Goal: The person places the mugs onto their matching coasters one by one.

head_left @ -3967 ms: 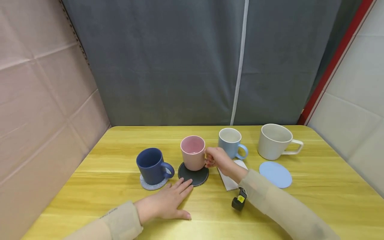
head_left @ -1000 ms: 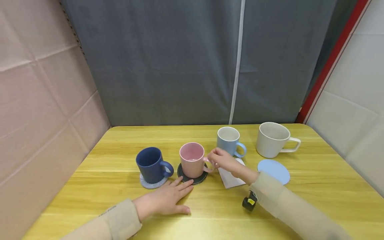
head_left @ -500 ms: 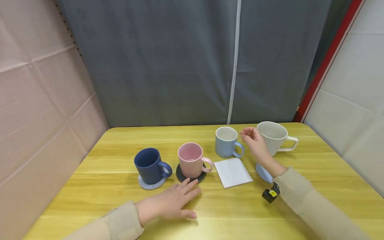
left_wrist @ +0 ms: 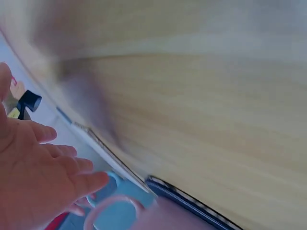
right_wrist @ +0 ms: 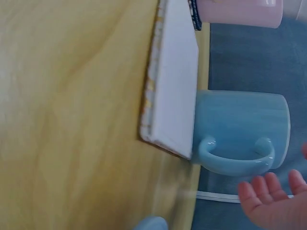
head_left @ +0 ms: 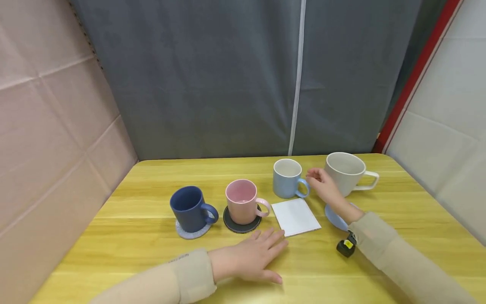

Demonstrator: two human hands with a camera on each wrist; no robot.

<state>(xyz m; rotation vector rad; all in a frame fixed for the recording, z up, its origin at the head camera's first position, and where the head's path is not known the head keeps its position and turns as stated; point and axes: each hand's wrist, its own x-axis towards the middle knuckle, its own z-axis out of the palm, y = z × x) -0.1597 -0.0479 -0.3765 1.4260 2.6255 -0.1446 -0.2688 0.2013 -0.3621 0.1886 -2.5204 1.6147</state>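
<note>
My right hand [head_left: 322,185] is beside the handle of a light blue mug [head_left: 285,186], its fingers loosely bent and holding nothing. In the right wrist view, the fingertips [right_wrist: 261,189] are just short of the handle of that mug [right_wrist: 235,124]. My left hand [head_left: 256,256] has its fingers spread, palm down, low over the table in front of a white square coaster [head_left: 296,216]. The light blue mug stands just behind this coaster. Left of it, a pink mug [head_left: 241,207] stands on a round black coaster [head_left: 243,228], its handle turned right.
At the left a dark blue mug [head_left: 191,213] stands on a round grey coaster [head_left: 190,234]. A large off-white mug [head_left: 343,175] is at the right, partly behind my right hand. A round pale blue coaster [head_left: 334,218] lies partly under my right forearm. A grey curtain [head_left: 212,84] hangs behind the table.
The pink mug was lowered onto the black coaster and its handle released. My right hand moved right to the light blue mug's handle. My left hand slid right, from the black coaster toward the white one.
</note>
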